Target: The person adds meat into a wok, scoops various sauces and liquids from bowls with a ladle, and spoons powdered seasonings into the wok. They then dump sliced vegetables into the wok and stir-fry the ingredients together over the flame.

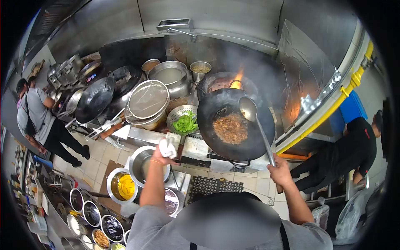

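My right hand point(280, 171) is closed round the handle of a long ladle point(248, 109). The ladle's bowl rests over the upper right inside of a black wok point(210, 135), above browned minced food point(230, 129). My left hand point(160, 157) is closed on a folded white cloth point(168, 148), apart from the wok. Close beside that hand stands the dark handle of a perforated strainer point(171, 118), which holds green leafy vegetables point(185, 123). The wok sits tilted in front of a burner with flames point(236, 81) rising behind it.
A steel pot point(171, 70) and a mesh sieve over a pot point(148, 100) stand left of the wok. Below my left arm are a bowl of yellow oil point(125, 186) and several seasoning containers point(91, 212). Other people point(39, 108) work at both sides; a yellow pipe point(314, 128) runs right.
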Demonstrator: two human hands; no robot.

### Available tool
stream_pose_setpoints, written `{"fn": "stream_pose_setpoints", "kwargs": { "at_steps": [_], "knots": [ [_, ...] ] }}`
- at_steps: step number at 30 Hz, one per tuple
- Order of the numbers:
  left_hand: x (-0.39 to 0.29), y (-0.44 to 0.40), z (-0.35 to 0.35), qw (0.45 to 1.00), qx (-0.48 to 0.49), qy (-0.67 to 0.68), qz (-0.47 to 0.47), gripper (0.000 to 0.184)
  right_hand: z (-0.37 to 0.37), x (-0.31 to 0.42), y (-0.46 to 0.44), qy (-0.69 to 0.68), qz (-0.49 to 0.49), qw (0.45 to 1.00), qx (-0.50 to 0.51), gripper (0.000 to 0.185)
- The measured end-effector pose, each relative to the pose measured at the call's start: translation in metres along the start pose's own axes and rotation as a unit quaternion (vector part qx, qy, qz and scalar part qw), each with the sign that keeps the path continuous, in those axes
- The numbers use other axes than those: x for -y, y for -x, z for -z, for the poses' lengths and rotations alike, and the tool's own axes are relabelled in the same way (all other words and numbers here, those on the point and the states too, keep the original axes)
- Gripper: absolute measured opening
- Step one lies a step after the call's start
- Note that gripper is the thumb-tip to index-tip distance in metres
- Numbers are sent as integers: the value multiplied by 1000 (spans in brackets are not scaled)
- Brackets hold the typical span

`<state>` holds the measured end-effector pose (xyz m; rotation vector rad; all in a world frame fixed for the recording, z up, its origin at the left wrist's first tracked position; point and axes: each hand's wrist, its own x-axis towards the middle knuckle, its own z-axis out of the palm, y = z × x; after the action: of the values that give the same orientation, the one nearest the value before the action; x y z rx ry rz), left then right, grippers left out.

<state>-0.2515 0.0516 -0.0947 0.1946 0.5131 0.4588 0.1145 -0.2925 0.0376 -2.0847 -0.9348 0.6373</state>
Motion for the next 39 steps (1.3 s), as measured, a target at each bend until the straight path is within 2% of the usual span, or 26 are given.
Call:
{"fn": "stream_pose_setpoints", "kwargs": {
  "at_steps": [1,2,3,5,6,9,10,11,13,15,19,21,23,26,28,30,31,32,33,37,39],
  "knots": [
    [12,-11,-5,991,-60,-89,80,61,0,4,2,-33,-26,999,9,49],
    [28,-33,-2,998,-57,-21,7,56,0,15,6,-99,-56,993,11,49],
    [29,-60,19,993,102,31,47,48,-1,17,5,-133,-64,989,21,52],
    [40,-70,-13,999,-13,14,-31,39,6,23,2,-171,-79,980,62,57],
    [41,-61,-27,999,8,32,-10,36,9,20,1,-176,-82,979,59,57],
    [61,-9,-37,999,45,20,-11,34,17,9,-5,-205,-102,970,78,57],
    [71,15,-44,999,-10,34,-2,26,20,2,-4,-222,-101,967,71,56],
    [84,32,-38,997,-28,-43,-66,26,23,-5,-4,-239,-101,964,67,55],
    [110,82,-47,977,-137,-81,-140,27,31,-16,-5,-256,-104,957,90,55],
    [136,134,-74,942,-265,-131,-160,30,40,-25,-3,-258,-107,957,85,54],
    [158,211,-90,945,-240,-145,-171,35,56,-42,0,-248,-86,961,85,55],
    [161,224,-105,942,-216,-165,-198,44,68,-37,5,-239,-76,962,105,58],
    [171,217,-147,935,-200,-189,-224,44,73,-43,7,-240,-55,962,115,60],
    [169,171,-172,907,-218,-307,-188,40,78,-43,10,-218,-59,967,116,58],
    [177,123,-193,850,-231,-437,-180,34,78,-50,10,-187,-55,972,128,57],
    [185,86,-209,786,-242,-542,-174,29,67,-71,5,-117,34,989,81,55],
    [191,74,-222,758,-234,-583,-176,26,67,-76,7,-120,35,990,71,55],
    [202,70,-240,712,-279,-611,-204,23,66,-79,9,-92,49,993,63,56],
    [200,59,-226,736,-216,-605,-211,21,67,-79,11,-65,60,995,55,57],
    [195,50,-231,699,-195,-651,-223,20,67,-72,21,-47,86,994,39,59],
    [188,47,-223,688,-180,-667,-220,20,70,-62,23,-39,53,996,58,59]
  ]
}}
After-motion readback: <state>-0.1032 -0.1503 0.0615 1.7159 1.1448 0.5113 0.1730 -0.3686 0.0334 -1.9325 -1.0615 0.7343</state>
